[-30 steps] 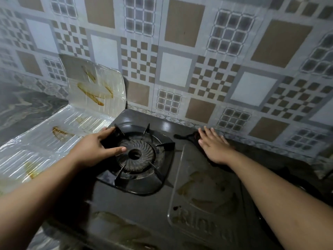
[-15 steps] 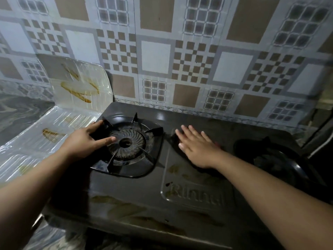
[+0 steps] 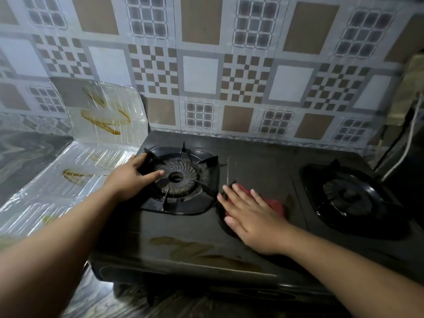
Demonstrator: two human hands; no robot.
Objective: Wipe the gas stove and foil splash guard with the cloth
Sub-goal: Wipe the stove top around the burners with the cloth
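A black two-burner gas stove fills the middle of the head view, with brown grease smears near its front edge. My right hand lies flat, fingers spread, pressing a red cloth onto the stove's middle panel. My left hand rests on the left burner's pan support, thumb and fingers around one prong. The foil splash guard stands folded at the stove's left, streaked with brown stains; its lower sheet lies on the counter.
The right burner sits past the cloth. A patterned tile wall rises right behind the stove. A white cord hangs at the far right. A marbled counter extends to the left.
My right hand has slid toward me over the middle panel, and the red cloth now shows under it. My left hand has stayed on the left burner. The view has shifted right.
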